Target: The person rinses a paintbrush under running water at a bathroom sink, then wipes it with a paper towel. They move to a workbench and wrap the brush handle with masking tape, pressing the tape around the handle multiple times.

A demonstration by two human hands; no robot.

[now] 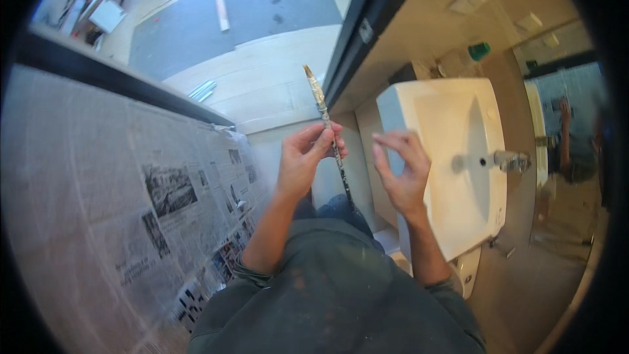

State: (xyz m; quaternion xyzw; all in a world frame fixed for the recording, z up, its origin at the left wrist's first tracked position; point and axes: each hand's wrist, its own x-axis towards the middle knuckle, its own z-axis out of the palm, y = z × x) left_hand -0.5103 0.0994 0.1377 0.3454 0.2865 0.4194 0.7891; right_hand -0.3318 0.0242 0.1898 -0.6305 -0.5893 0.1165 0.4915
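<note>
My left hand point(305, 160) is closed around a slim paintbrush point(321, 99), pinching its handle between thumb and fingers. The brush stands tilted, bristles up and away from me; pale, paint-like patches cover its ferrule and speckle the dark handle. The lower end of the handle reaches down toward my lap. To the right, apart from the brush, my right hand point(405, 167) hovers in front of the white washbasin point(452, 111). Its fingers are bent, with a small gap between thumb and index fingertip, and nothing shows between them.
Newspaper point(170, 190) covers the surface on my left. A dark door frame point(367, 29) borders the opening ahead, with a grey floor sheet point(262, 0) beyond. The basin carries a metal tap point(511, 161); a green cup point(479, 51) sits behind it. A mirror point(570, 131) is at far right.
</note>
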